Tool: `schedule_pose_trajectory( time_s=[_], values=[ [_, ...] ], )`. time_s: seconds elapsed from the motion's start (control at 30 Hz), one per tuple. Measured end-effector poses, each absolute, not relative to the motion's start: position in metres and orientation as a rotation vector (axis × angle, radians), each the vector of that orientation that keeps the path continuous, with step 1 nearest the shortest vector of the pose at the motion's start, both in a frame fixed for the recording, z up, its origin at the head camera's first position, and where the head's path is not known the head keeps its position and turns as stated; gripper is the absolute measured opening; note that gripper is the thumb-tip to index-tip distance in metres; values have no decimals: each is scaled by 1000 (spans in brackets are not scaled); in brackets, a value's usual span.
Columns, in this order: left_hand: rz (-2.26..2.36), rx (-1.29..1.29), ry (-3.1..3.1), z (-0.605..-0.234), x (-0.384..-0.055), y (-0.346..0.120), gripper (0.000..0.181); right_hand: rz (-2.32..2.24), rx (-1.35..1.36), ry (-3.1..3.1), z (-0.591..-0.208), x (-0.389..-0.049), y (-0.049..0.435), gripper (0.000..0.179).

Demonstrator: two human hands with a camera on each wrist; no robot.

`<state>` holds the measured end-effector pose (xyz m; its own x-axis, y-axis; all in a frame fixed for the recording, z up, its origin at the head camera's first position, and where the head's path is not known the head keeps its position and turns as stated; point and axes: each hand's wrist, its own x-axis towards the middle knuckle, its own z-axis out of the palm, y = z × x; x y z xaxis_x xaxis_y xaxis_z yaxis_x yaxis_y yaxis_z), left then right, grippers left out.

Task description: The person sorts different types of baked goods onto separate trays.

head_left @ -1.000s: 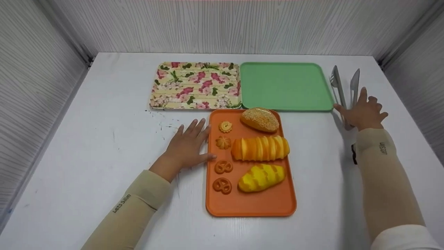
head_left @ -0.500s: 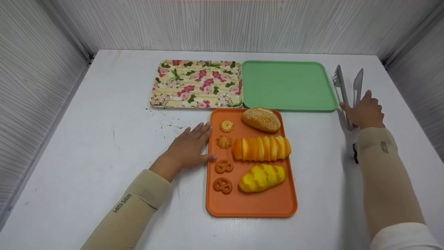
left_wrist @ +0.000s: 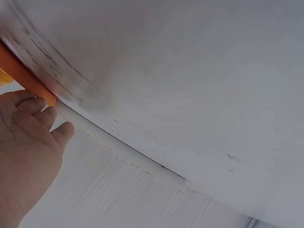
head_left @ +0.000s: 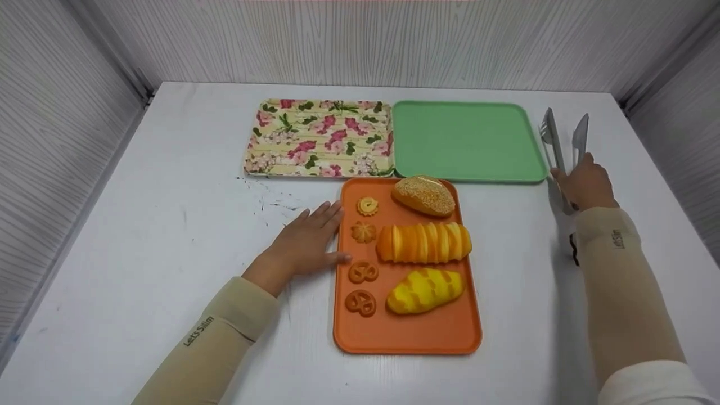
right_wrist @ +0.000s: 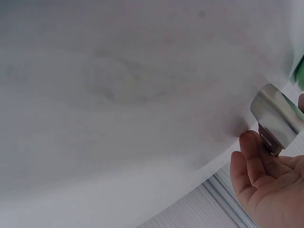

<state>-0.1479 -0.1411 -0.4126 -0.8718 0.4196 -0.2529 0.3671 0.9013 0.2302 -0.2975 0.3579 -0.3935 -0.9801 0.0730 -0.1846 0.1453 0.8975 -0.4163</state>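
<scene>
My right hand (head_left: 588, 183) holds metal serving tongs (head_left: 554, 143) beside the green tray, fingers at one arm and thumb at the other. The tongs' two arms stand apart, one ending in a slotted head, the other in a flat blade. In the right wrist view the tongs' bent metal end (right_wrist: 275, 114) shows by the fingers. My left hand (head_left: 301, 242) rests at the left edge of an orange tray (head_left: 405, 340), fingers straight, thumb over its rim. On this tray lie a sesame bun (head_left: 424, 196), a sliced loaf (head_left: 423, 243), a yellow bread (head_left: 426, 291) and several small biscuits (head_left: 363, 272).
Behind the orange tray a flower-patterned tray (head_left: 320, 138) and a green tray (head_left: 467, 140) lie side by side. Pale wood-grain panels (head_left: 360, 45) enclose the white table (head_left: 169, 225) at the back and sides.
The spread fingers of my right hand have drawn in around the tongs. My left hand's fingers have come closer together, while it stays by the orange tray.
</scene>
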Motion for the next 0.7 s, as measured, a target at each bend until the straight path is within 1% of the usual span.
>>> schedule_pose_trajectory(
  time_s=[0.4, 0.7],
  values=[
    [258, 576, 2766, -411, -148, -141, 92, -691, 155, 2932, -393, -296, 365, 73],
    [277, 565, 2770, -410, -147, -140, 92, -766, 221, 2883, -391, -290, 373, 73]
  ],
)
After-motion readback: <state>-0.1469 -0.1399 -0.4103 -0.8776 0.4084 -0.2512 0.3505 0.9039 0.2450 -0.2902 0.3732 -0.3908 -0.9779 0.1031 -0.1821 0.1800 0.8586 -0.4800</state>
